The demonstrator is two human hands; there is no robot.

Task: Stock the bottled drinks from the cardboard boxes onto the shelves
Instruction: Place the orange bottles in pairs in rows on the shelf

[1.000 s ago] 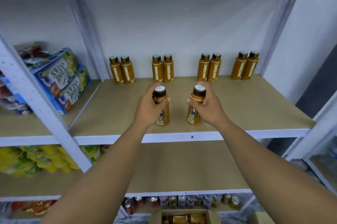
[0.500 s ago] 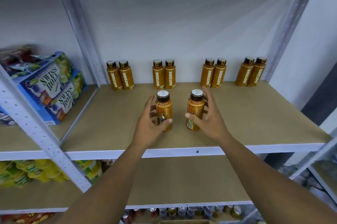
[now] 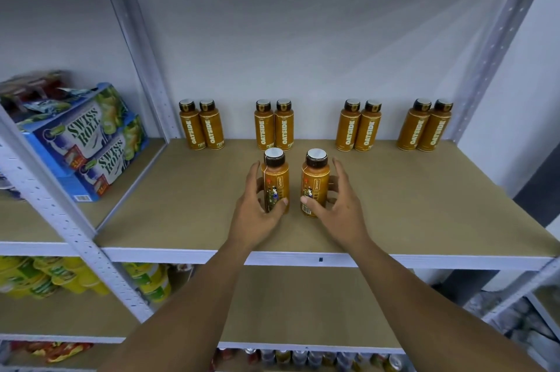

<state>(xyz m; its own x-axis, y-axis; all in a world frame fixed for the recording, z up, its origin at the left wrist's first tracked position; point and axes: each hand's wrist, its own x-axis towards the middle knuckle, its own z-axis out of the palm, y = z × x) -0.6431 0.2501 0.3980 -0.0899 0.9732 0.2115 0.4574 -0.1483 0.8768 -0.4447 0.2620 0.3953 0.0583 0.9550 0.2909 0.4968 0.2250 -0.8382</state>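
Setting down mid-frame: left hand (image 3: pixel 257 214) curls round left bottle (image 3: pixel 276 186), right hand (image 3: pixel 339 211) round right bottle (image 3: pixel 315 186); next, probably release, fetch more.

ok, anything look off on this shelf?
Nothing spilled or tipped. Left front bottle and right front bottle show picture panels, not the OATSIDE logo the rear bottles face out. Swiss Roll boxes lie tilted.
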